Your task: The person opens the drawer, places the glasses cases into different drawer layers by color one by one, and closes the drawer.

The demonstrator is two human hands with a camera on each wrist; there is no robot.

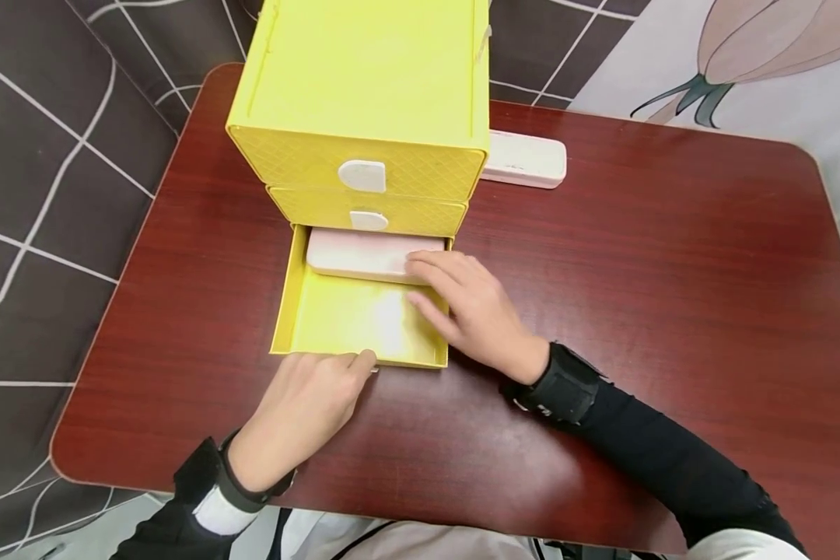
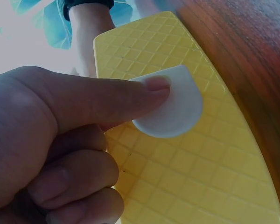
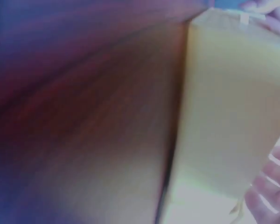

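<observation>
A pulled-out bottom drawer (image 1: 294,311) of a yellow cabinet stands on the table. Inside, at its back, lies a pale pink, box-like case (image 1: 364,255), partly under the drawer above. My left hand (image 1: 315,397) holds the drawer front; in the left wrist view its thumb presses the white rounded handle (image 2: 184,107) and the other fingers are curled. Over the drawer's right side is my right hand (image 1: 469,311), its fingers loosely bent at the case's right end. Whether the fingertips touch the case, I cannot tell. The right wrist view is blurred and shows the drawer's outer side (image 3: 228,107).
Two shut upper drawers with white handles make up the rest of the yellow cabinet (image 1: 364,70). Behind its right side a second pale case (image 1: 528,159) lies on the reddish-brown table (image 1: 658,288). Dark tiled wall (image 1: 35,194) borders the table's left side.
</observation>
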